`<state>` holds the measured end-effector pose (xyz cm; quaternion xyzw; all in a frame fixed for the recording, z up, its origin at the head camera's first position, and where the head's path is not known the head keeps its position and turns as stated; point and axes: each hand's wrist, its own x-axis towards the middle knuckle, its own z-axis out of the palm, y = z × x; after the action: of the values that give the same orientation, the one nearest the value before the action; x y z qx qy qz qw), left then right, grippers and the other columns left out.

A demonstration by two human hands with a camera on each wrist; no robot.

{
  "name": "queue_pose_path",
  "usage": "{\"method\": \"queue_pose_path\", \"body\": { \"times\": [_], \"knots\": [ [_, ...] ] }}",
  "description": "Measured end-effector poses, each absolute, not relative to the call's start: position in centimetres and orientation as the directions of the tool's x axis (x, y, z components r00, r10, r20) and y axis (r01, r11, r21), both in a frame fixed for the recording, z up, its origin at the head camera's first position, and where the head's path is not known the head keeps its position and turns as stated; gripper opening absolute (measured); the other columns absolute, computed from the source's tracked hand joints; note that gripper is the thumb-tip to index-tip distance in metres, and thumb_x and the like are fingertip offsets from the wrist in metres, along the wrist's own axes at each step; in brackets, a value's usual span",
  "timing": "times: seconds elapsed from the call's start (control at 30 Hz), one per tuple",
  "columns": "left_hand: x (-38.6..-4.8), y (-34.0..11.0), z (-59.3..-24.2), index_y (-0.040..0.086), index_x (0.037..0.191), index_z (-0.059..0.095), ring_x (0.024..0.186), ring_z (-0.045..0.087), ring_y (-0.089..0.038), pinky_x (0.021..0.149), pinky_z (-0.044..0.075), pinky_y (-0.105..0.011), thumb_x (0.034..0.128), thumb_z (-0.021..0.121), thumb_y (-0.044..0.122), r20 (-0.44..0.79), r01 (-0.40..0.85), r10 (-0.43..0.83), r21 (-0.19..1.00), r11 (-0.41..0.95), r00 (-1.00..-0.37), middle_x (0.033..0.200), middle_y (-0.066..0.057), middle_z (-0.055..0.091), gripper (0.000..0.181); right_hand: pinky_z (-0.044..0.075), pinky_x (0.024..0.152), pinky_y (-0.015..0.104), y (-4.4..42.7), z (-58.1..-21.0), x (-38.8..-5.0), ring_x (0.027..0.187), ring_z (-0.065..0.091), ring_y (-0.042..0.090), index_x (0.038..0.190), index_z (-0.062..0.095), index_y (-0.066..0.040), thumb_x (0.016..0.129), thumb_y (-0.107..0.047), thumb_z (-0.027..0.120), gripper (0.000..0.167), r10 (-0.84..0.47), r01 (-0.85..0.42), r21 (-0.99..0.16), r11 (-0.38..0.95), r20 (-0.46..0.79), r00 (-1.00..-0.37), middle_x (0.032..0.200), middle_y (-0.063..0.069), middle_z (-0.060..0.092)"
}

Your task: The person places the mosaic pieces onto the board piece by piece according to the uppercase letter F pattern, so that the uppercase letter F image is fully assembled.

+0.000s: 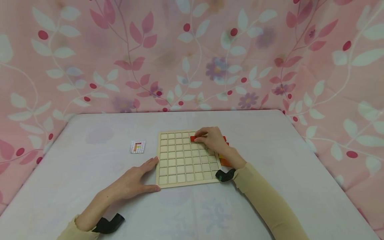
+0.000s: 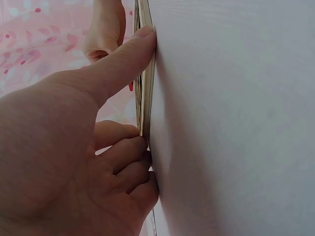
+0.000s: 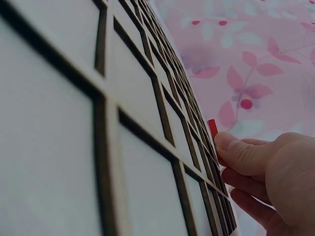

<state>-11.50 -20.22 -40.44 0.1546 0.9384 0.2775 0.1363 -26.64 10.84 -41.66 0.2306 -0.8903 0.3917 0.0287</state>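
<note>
A square wooden board [image 1: 180, 183], divided by raised strips into a grid of cells, lies on the table in the head view. Near the board's far edge, my right hand [image 1: 212, 139] pinches a red block [image 1: 192, 138] between thumb and fingers. In the right wrist view the same red block [image 3: 212, 127] sticks out past the thumb tip, above the grid. My left hand [image 1: 132, 181] rests against the board's left side, its extended thumb at the near left corner and its fingertips farther up the edge. Seen from the left wrist, that thumb [image 2: 123, 59] touches the board's side.
Left of the board lies a small card [image 1: 138, 147] printed with a grid and coloured shapes. Along the board's right side, partly hidden by the right arm, are an orange block [image 1: 225, 162], some yellow and more red. A pink floral cloth [image 1: 168, 60] hangs behind the table.
</note>
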Motion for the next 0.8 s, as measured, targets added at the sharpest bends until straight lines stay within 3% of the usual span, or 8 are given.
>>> {"method": "queue_pose_path", "body": {
  "times": [0.8],
  "knots": [
    [-11.45, -20.22, -40.54, 0.014, 0.158, 0.032, 0.148, 0.031, -0.037, 0.114, 0.031, -0.061, 0.0785, 0.078, 0.057, -0.163, 0.221, 0.37, 0.564, 0.796, -0.915, 0.163, -0.01, 0.03, 0.101, 0.058, 0.086, 0.035, 11.01, -42.35, -26.89, 0.093, 0.074, 0.022, 0.099, 0.08, -0.007, 0.08, -0.018, 0.084, 0.022, -0.416, -0.504, -0.642, 0.578, 0.3, -0.858, 0.094, 0.006, 0.078]
  ]
}}
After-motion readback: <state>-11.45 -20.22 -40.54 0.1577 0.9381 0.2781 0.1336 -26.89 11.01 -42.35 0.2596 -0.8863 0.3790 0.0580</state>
